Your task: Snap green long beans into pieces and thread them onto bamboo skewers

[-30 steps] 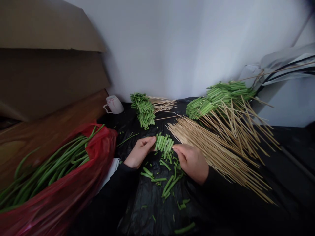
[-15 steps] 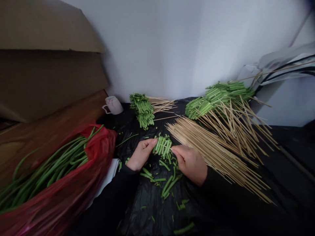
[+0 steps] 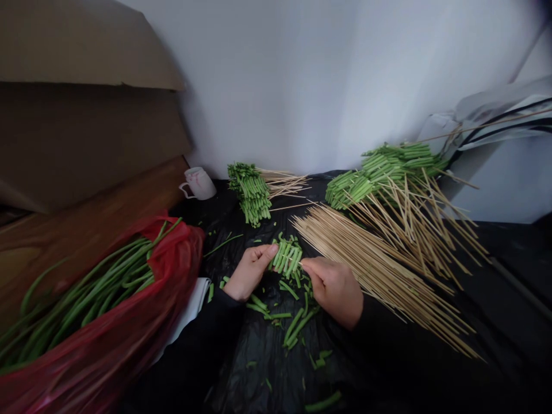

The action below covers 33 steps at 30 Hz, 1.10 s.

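Note:
My left hand [image 3: 249, 270] pinches the left side of a small row of cut green bean pieces [image 3: 287, 256] lying side by side on the black plastic sheet [image 3: 267, 368]. My right hand [image 3: 334, 287] is closed at the row's right side, pinching a thin bamboo skewer whose tip enters the pieces. Loose cut bean pieces [image 3: 297, 325] lie scattered just below my hands.
A fan of bare bamboo skewers [image 3: 388, 270] spreads to the right. Finished bean skewers are piled at the back middle [image 3: 252, 192] and back right [image 3: 379, 169]. A red bag of long green beans [image 3: 99, 299] sits left, with a white mug [image 3: 198, 184] and cardboard boxes [image 3: 77, 115] behind.
Both hands have edged slightly toward each other around the row of bean pieces; the skewer has pushed a little further into it. Nothing else has moved.

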Tool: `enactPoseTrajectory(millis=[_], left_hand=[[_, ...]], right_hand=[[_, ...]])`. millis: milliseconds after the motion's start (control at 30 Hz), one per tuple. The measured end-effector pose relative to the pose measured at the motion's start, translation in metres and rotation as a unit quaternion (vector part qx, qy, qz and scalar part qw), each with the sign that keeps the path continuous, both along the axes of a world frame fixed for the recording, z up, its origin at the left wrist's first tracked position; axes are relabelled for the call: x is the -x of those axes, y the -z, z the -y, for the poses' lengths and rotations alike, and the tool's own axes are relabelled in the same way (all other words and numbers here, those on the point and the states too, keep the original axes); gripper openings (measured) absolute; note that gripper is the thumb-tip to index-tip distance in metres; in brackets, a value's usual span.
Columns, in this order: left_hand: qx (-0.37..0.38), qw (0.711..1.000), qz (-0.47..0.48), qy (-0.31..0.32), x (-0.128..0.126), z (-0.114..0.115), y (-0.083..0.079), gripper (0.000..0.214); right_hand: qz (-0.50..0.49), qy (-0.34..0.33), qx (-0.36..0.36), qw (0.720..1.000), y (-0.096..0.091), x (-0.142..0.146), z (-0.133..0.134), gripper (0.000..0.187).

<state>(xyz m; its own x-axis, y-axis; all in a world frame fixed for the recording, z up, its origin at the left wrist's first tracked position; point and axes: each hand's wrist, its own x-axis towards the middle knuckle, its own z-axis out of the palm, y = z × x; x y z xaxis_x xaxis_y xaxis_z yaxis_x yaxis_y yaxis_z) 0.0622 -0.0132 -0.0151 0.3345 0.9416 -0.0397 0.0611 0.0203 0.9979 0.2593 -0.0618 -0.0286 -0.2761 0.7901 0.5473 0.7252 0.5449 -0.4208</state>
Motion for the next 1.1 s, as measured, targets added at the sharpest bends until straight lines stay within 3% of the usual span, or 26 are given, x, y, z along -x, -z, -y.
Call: enactPoseTrajectory(millis=[533,700,833,967,1100], left_hand=[[-0.004,1.000,-0.007,-0.006,-0.004,0.002,0.000,0.044],[-0.024,1.000,-0.010,0.011,-0.001,0.001,-0.009,0.048],[0.015,1.000,0.021,-0.018,0.006,0.000,-0.018,0.059],[-0.017,0.997,-0.011,-0.069,0.011,-0.003,-0.019,0.041],[-0.023,0.998,-0.031,-0.041,0.015,-0.004,-0.023,0.026]], right_hand=[[-0.001,0.003,0.000,1.000,0.001,0.000,-0.001,0.028],[-0.013,0.004,-0.001,1.000,-0.003,-0.003,-0.003,0.026],[-0.003,0.019,-0.012,1.000,-0.006,-0.005,-0.003,0.027],[0.020,0.026,-0.022,0.999,-0.005,-0.005,-0.003,0.029],[0.025,0.034,-0.037,0.998,-0.010,-0.005,-0.002,0.028]])
